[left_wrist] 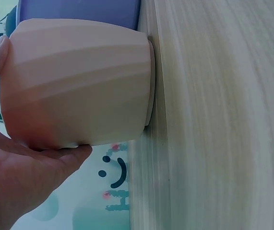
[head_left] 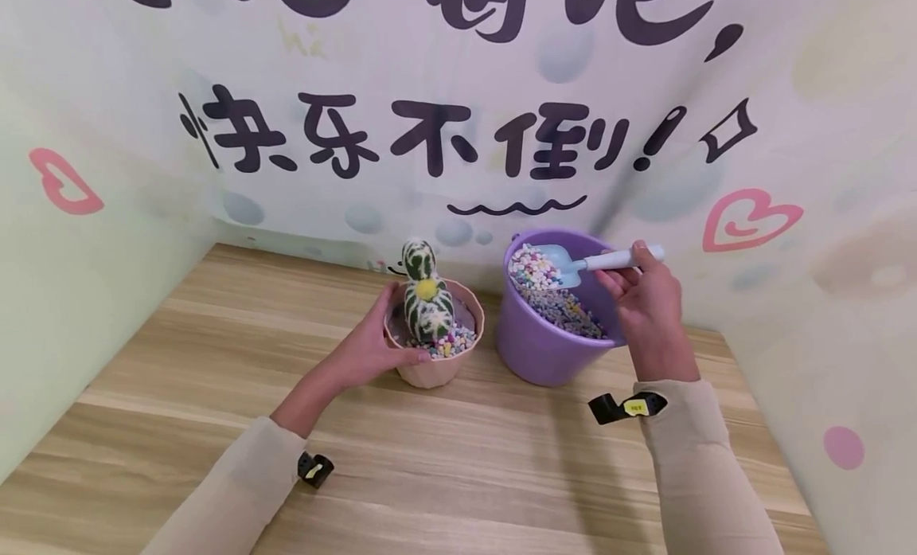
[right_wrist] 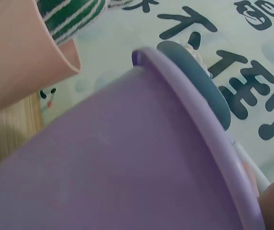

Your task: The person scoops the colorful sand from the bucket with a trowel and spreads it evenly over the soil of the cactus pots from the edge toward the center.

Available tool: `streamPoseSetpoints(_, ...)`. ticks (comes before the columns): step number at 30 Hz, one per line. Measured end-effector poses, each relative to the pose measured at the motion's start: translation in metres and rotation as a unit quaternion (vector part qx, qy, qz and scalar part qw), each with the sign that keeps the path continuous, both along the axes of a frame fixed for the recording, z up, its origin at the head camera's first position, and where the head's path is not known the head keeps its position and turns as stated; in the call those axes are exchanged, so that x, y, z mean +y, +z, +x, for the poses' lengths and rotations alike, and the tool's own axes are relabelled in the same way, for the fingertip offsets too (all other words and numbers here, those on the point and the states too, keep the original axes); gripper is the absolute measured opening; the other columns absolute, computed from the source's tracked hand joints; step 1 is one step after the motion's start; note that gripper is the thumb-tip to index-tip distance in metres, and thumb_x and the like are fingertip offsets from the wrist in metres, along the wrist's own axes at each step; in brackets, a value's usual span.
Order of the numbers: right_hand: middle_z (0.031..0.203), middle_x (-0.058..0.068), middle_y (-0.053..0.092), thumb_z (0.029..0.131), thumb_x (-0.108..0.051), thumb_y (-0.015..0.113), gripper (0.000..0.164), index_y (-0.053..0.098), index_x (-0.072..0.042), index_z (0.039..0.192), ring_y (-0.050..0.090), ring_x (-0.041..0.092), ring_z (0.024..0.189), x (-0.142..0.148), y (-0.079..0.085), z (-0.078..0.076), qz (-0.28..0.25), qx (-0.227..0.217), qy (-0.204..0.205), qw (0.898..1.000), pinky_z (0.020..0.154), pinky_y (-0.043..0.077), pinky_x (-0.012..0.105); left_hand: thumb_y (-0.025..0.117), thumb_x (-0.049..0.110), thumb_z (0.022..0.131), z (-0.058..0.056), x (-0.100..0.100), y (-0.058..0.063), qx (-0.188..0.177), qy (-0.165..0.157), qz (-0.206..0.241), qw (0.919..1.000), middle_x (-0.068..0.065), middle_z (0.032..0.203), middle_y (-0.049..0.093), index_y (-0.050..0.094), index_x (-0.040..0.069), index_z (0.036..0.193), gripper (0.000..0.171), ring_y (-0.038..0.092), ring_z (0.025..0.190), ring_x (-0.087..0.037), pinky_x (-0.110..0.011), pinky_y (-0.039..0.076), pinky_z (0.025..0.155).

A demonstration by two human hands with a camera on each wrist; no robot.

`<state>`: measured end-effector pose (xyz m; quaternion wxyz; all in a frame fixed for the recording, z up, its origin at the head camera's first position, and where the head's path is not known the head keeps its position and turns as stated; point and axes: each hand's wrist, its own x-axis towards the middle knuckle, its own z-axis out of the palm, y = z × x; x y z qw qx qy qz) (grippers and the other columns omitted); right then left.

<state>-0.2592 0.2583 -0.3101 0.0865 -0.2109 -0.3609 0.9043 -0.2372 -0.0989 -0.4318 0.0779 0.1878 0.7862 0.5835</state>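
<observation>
A pink faceted flower pot [head_left: 431, 373] stands on the wooden table with a green-and-white cactus [head_left: 428, 312] in it, a yellow flower on its front. Colored pebbles [head_left: 451, 342] cover part of the soil at the right side of the pot. My left hand [head_left: 367, 349] grips the pot from the left, thumb at the rim and fingers round the side. My right hand [head_left: 653, 306] holds a light blue hand shovel [head_left: 563, 262] by its white handle. Heaped with pebbles, the shovel's blade is over the mouth of the purple bucket [head_left: 540, 349], which has more pebbles inside.
Behind the pot and bucket hangs a white printed wall cloth [head_left: 401, 197] with large dark characters. Bare wood grain shows on the table [head_left: 458, 467] in front of both. In the right wrist view the bucket wall [right_wrist: 108, 153] fills much of the picture.
</observation>
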Motion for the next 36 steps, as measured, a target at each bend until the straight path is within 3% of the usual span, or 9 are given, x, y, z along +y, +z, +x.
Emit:
streamPoseSetpoints(6, 0.081, 0.016, 0.065, 0.096, -0.018, 0.061, 0.025, 0.052, -0.012, 0.118, 0.071, 0.028, 0.072, -0.012, -0.002, 0.000, -0.008, 0.013, 0.034, 0.999, 0.069, 0.059, 0.040, 0.084, 0.030, 0.076, 0.003, -0.001, 0.000, -0.005, -0.004, -0.001, 1.0000, -0.009, 0.163, 0.011, -0.002, 0.016, 0.157, 0.119, 0.018, 0.147, -0.029, -0.049, 0.019, 0.118)
streamPoseSetpoints(14, 0.083, 0.016, 0.064, 0.095, -0.020, 0.062, 0.023, 0.053, -0.011, 0.115, 0.070, 0.026, 0.070, -0.022, -0.004, 0.001, -0.012, 0.015, 0.049, 0.999, 0.073, 0.059, 0.039, 0.084, 0.031, 0.076, 0.002, -0.001, 0.002, -0.014, -0.005, -0.008, 0.9999, -0.009, 0.163, 0.010, -0.002, 0.017, 0.157, 0.120, 0.020, 0.146, -0.031, -0.049, 0.020, 0.118)
streamPoseSetpoints(23, 0.084, 0.016, 0.065, 0.094, -0.019, 0.064, 0.026, 0.054, -0.011, 0.117, 0.071, 0.027, 0.075, -0.030, -0.004, 0.001, 0.006, 0.016, 0.059, 0.998, 0.075, 0.059, 0.038, 0.085, 0.031, 0.075, -0.004, -0.001, 0.001, -0.008, -0.013, -0.024, 0.9996, -0.016, 0.161, 0.015, 0.000, 0.015, 0.157, 0.119, 0.023, 0.144, -0.036, -0.052, 0.020, 0.117)
streamPoseSetpoints(30, 0.085, 0.017, 0.068, 0.094, -0.018, 0.064, 0.026, 0.055, -0.010, 0.116, 0.071, 0.027, 0.075, -0.035, -0.004, -0.001, 0.030, 0.035, 0.066, 0.997, 0.072, 0.059, 0.038, 0.085, 0.034, 0.074, -0.008, -0.003, 0.004, -0.012, -0.016, -0.033, 0.9992, -0.011, 0.162, 0.014, 0.000, 0.018, 0.157, 0.120, 0.021, 0.146, -0.032, -0.050, 0.020, 0.118)
streamPoseSetpoints(36, 0.082, 0.016, 0.068, 0.094, -0.020, 0.065, 0.025, 0.054, -0.008, 0.114, 0.071, 0.027, 0.073, -0.037, -0.003, -0.002, 0.059, 0.035, 0.059, 0.996, 0.070, 0.059, 0.039, 0.085, 0.027, 0.075, -0.012, -0.004, 0.002, 0.000, -0.035, -0.014, 0.9993, -0.012, 0.161, 0.017, 0.002, 0.014, 0.157, 0.117, 0.021, 0.146, -0.031, -0.050, 0.019, 0.118)
